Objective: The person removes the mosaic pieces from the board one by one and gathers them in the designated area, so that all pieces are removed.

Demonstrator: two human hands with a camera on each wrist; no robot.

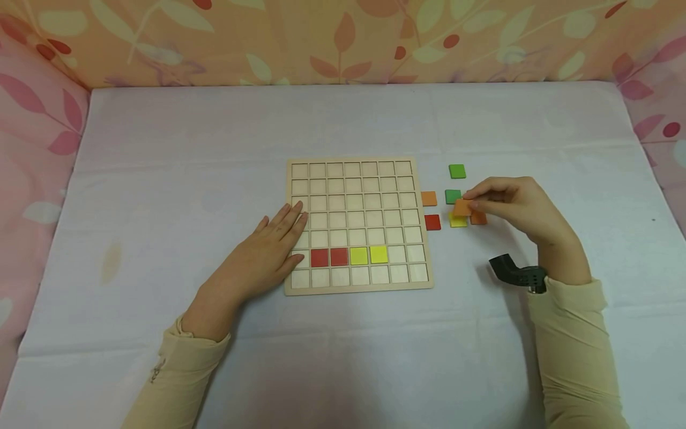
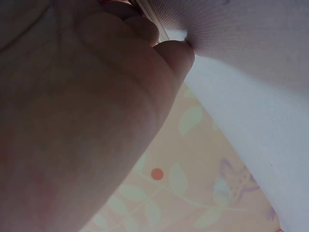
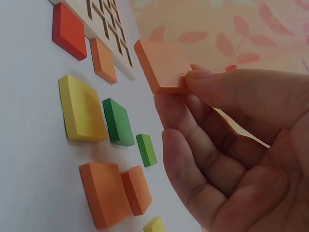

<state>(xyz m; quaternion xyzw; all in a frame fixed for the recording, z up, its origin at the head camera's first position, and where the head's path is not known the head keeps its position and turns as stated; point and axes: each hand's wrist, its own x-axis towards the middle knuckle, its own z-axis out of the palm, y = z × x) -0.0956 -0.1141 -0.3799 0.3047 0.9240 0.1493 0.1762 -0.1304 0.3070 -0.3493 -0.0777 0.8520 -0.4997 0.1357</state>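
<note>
My right hand (image 1: 525,208) pinches an orange square tile (image 3: 164,65) between thumb and fingers, above loose tiles to the right of a wooden grid board (image 1: 359,288). The left hand (image 1: 257,256) lies with its fingers extended over the board's left edge, fingertips on the first column of cells. In the board's second row from the bottom sit two red tiles (image 1: 319,257) and two yellow tiles (image 1: 358,255), side by side. Part of that row's first cell is hidden by the left thumb. In the left wrist view, the hand fills much of the picture.
Beside the board's right edge lie an orange tile (image 1: 429,198) and a red tile (image 1: 432,222). Farther right are a light green tile (image 1: 457,171), a darker green tile (image 1: 452,196), a yellow tile (image 3: 83,108) and more orange tiles (image 3: 107,193). A black wrist camera (image 1: 517,274) juts from the right cuff.
</note>
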